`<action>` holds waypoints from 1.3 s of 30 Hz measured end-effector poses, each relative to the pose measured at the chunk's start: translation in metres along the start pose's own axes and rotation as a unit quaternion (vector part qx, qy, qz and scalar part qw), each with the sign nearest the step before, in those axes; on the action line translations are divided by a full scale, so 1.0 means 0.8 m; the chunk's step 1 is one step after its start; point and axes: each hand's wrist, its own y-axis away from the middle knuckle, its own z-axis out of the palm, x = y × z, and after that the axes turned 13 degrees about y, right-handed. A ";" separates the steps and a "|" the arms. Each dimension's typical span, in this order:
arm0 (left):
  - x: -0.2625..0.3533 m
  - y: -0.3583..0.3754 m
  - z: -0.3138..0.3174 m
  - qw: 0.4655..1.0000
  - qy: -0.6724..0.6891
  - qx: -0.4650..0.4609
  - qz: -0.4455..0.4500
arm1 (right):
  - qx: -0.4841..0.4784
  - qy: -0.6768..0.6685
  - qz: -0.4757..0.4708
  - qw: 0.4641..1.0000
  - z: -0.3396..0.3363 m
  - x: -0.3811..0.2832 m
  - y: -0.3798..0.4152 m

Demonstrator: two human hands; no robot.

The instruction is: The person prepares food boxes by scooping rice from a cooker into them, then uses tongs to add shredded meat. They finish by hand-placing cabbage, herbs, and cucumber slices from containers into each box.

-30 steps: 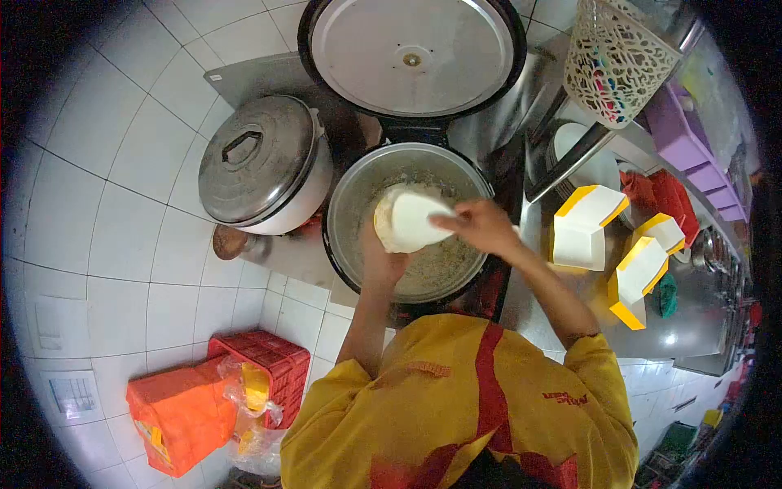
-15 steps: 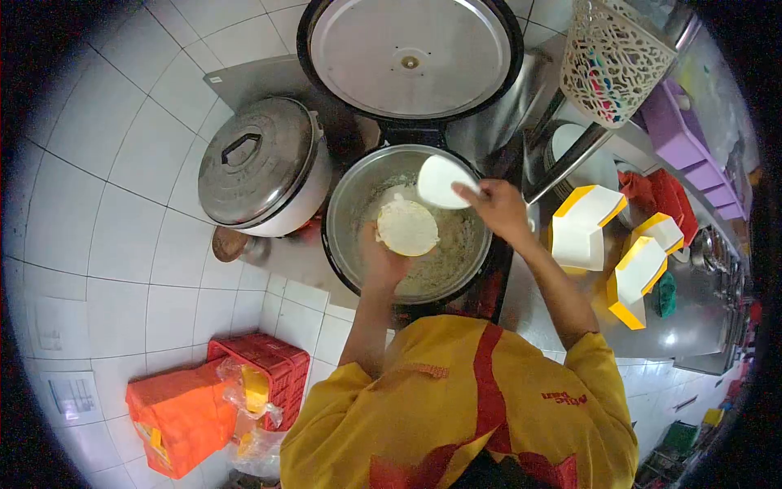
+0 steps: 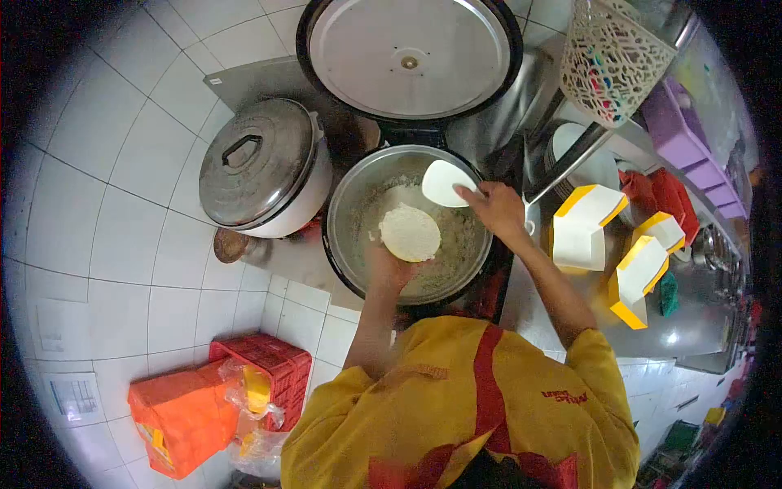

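My left hand point(image 3: 389, 270) is closed around a small bowl with a yellowish rim, filled with white rice point(image 3: 410, 232). The bowl is over the inside of a large rice cooker pot point(image 3: 346, 244). Grains of rice lie on the pot's bottom and sides. My right hand point(image 3: 498, 213) grips a white rice paddle point(image 3: 445, 182) by its handle, just above and right of the filled bowl. The paddle's broad blade points left, apart from the bowl. Behind the pot the cooker's round lid point(image 3: 407, 49) stands raised.
Left of the cooker is a second lidded pot point(image 3: 257, 167). Yellow-and-white open boxes point(image 3: 580, 232) stand on the steel counter at right, near a red cloth point(image 3: 668, 200) and stacked plates point(image 3: 580, 155). A cream basket point(image 3: 611, 73) hangs above. Red crate point(image 3: 273, 371) at lower left.
The bowl of rice has shifted slightly right with my left hand, its top now looking more rounded. The paddle has moved slightly right and up, away from the rice.
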 end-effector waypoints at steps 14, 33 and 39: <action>0.000 0.010 0.005 0.999 0.013 0.032 -0.016 | -0.055 0.039 -0.024 0.997 0.008 0.001 -0.009; -0.016 0.007 0.008 0.970 0.232 0.065 -0.035 | -0.014 0.111 -0.065 0.992 -0.032 -0.030 -0.044; 0.004 -0.013 0.012 0.834 0.432 0.046 -0.340 | 0.068 0.100 -0.315 0.941 -0.073 -0.100 0.008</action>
